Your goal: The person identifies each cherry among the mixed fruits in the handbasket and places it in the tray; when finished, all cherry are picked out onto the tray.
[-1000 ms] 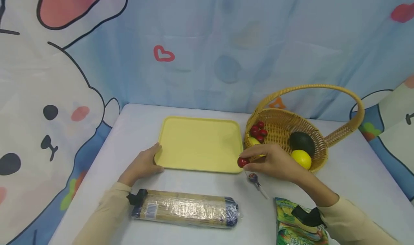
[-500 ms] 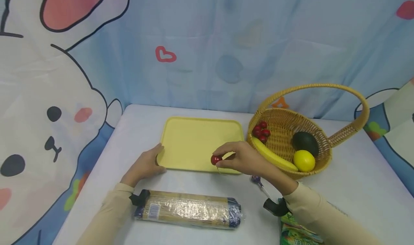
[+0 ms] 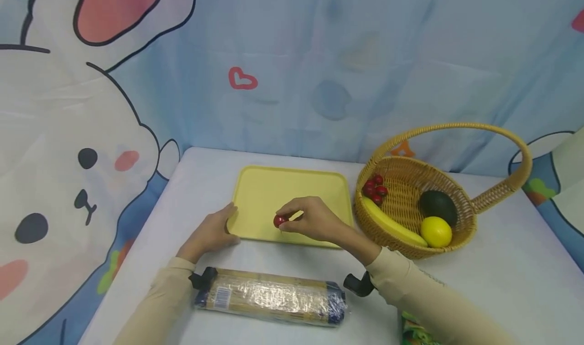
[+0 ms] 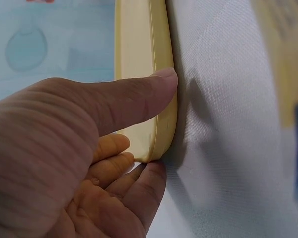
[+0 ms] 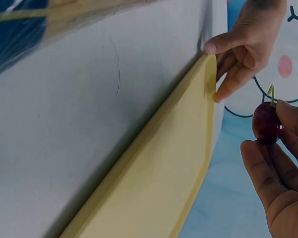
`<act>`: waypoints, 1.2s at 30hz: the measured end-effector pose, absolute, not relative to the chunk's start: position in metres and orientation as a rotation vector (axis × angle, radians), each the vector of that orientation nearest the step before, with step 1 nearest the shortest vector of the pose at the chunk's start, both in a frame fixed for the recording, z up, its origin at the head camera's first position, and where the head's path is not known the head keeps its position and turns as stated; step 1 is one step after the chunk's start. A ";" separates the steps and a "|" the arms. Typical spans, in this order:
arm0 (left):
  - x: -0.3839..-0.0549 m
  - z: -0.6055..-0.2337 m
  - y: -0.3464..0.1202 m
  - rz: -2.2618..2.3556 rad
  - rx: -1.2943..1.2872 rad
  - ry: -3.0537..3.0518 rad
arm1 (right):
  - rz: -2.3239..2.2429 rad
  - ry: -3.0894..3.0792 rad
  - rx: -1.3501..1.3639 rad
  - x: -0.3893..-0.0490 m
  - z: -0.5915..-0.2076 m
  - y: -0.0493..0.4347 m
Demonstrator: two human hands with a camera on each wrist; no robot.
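Observation:
My right hand (image 3: 316,220) pinches a dark red cherry (image 3: 279,222) between thumb and fingertips, above the yellow tray (image 3: 292,183). In the right wrist view the cherry (image 5: 265,123) has a short green stem pointing up and hangs apart from the tray (image 5: 139,188). My left hand (image 3: 212,233) holds the tray's near left corner. The left wrist view has its thumb (image 4: 139,94) against the front rim and its fingers at the corner's other side. Nothing lies on the visible part of the tray.
A wicker basket (image 3: 365,221) at the right holds a cluster of cherries (image 3: 375,189), a banana (image 3: 392,226), a lemon (image 3: 435,232) and a dark green fruit (image 3: 438,208). A long clear-wrapped pack (image 3: 274,297) lies in front; a green bag (image 3: 415,332) is partly under the right sleeve.
My right hand has carried the cherry leftward from beside the basket to over the tray. The right forearm now covers the lollipop seen earlier. My left hand stays at the tray corner.

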State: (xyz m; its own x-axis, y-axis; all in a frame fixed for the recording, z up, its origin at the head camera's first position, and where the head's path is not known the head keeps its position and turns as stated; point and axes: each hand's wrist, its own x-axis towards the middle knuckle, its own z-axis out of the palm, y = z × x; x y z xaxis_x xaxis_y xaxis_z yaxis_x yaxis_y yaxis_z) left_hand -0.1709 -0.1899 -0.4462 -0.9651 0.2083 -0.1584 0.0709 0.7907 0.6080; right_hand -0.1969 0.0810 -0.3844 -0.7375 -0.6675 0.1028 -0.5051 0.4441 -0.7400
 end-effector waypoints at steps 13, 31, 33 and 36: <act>-0.174 -0.448 -0.187 0.924 0.211 2.766 | -1.041 2.577 -1.041 -0.216 -0.411 0.033; -0.172 -0.451 -0.186 0.948 0.211 2.766 | -0.995 2.634 -0.852 -0.235 -0.447 0.007; -0.172 -0.451 -0.187 0.955 0.198 2.768 | -0.998 2.640 -0.866 -0.235 -0.448 0.006; -0.173 -0.451 -0.189 0.953 0.188 2.770 | -1.027 2.638 -0.909 -0.234 -0.448 0.007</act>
